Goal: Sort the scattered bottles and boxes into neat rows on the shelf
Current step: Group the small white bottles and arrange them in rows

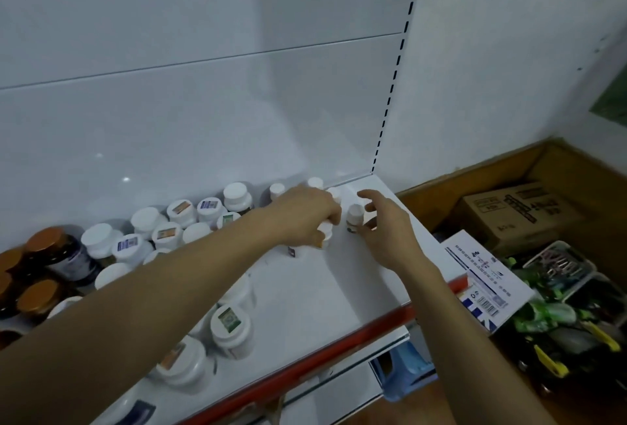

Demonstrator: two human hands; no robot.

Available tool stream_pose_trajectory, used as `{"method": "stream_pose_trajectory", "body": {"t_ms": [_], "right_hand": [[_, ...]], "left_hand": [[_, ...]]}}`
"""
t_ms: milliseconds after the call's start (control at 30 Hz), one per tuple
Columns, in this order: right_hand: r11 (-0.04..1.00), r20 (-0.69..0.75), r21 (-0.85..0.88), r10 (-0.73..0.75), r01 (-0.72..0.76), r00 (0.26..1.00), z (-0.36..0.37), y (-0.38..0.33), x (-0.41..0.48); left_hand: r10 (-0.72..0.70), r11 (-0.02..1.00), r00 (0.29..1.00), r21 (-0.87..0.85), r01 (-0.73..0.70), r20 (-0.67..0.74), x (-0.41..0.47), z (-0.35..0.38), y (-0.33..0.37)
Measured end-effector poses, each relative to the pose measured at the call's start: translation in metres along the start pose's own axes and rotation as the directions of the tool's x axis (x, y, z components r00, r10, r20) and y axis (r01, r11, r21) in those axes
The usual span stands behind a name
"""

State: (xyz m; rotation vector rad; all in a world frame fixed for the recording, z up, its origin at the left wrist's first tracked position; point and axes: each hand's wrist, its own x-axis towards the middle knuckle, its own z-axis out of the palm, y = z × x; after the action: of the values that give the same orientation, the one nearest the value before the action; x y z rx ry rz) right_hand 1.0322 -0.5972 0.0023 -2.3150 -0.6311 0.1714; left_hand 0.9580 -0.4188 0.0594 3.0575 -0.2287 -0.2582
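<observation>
Roughly twenty white-capped bottles (230,321), five orange-lidded jars (47,239), two boxes (509,210).

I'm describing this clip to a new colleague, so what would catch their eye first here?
Two bare arms reach across the white metal shelf toward its back right corner, where the left hand grips a small white plastic bottle and the right hand hovers open beside another white-capped bottle. Left of them crowd white-lidded round jars, with amber jars with orange lids at the far left.
</observation>
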Motion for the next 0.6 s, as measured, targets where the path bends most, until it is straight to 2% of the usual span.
{"method": "stream_pose_trajectory", "body": {"t_ms": [167, 233, 300, 367, 433, 500, 600], "right_hand": [[0.999, -0.123, -0.033, -0.029, 0.025, 0.992, -0.005, -0.011, -0.013], [0.998, -0.182, -0.027, -0.066, 0.062, 0.981, -0.005, -0.028, -0.015], [0.992, -0.221, -0.014, -0.125, 0.125, 0.967, -0.001, -0.052, -0.015], [0.974, -0.22, 0.0, -0.219, 0.225, 0.95, 0.008, -0.084, -0.015], [0.944, -0.173, 0.015, -0.322, 0.33, 0.931, 0.026, -0.123, -0.017], [0.9, -0.086, 0.042, -0.43, 0.435, 0.899, 0.051, -0.167, -0.025], [0.821, 0.065, 0.118, -0.567, 0.558, 0.821, 0.096, -0.234, -0.055]], "left_hand": [[-0.072, 0.996, 0.989, 0.04, 0.078, -0.13, -0.039, -0.022, -0.016], [-0.138, 0.979, 0.967, 0.121, 0.166, -0.212, -0.075, -0.029, -0.033], [-0.24, 0.946, 0.912, 0.131, 0.297, -0.333, -0.124, -0.029, -0.052], [-0.374, 0.902, 0.807, 0.024, 0.432, -0.456, -0.181, -0.025, -0.065], [-0.524, 0.82, 0.666, -0.103, 0.563, -0.531, -0.24, -0.018, -0.072], [-0.67, 0.698, 0.493, -0.247, 0.672, -0.554, -0.299, -0.008, -0.073], [-0.8, 0.507, 0.197, -0.462, 0.728, -0.567, -0.391, 0.014, -0.068]]}}
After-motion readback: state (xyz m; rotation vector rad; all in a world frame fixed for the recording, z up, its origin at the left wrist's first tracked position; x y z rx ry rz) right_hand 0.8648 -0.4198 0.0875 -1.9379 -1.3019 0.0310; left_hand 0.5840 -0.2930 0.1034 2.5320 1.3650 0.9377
